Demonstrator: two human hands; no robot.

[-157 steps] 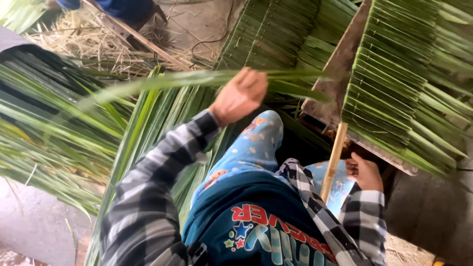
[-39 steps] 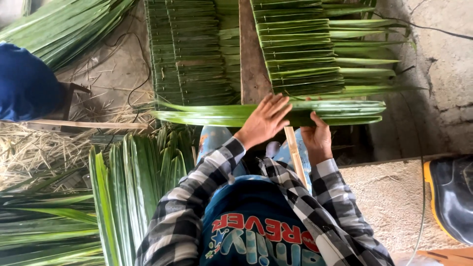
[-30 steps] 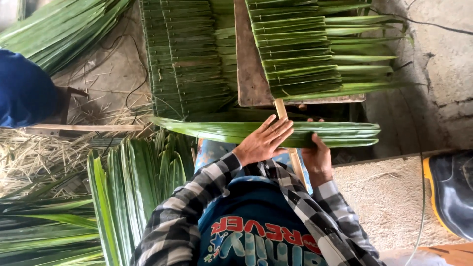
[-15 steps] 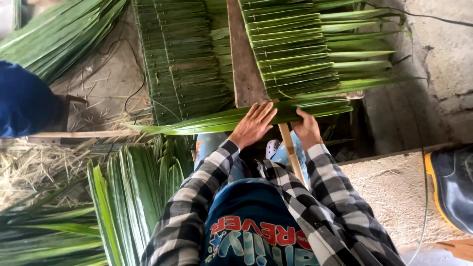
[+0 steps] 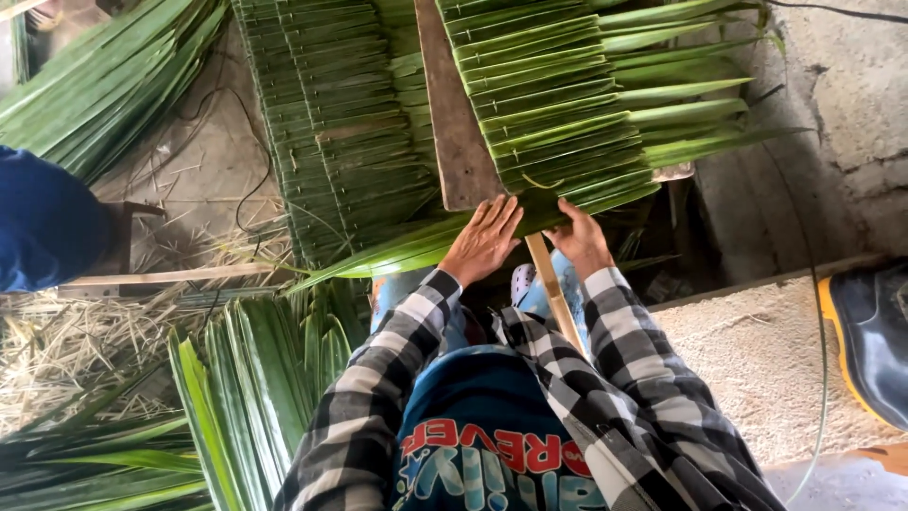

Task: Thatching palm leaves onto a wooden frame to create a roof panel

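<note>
My left hand [image 5: 484, 241] lies flat, fingers spread, on a long green palm leaf [image 5: 397, 251] folded over a thin wooden stick [image 5: 549, 284]. My right hand [image 5: 579, 238] grips the same leaf at the stick, pressing it against the row of folded leaves [image 5: 558, 104] stacked along a wooden plank [image 5: 454, 123]. The leaf's tip trails off to the left. Both sleeves are black-and-white checked.
A finished leaf panel [image 5: 331, 123] lies left of the plank. Loose green leaves [image 5: 255, 397] are piled at my left side and at top left [image 5: 95, 85]. A person in blue [image 5: 47, 227] sits at far left. A rubber boot [image 5: 870, 331] stands at right.
The leaf has been carried up from my lap to the end of the stacked row. Both hands moved with it and now press it against the stack.
</note>
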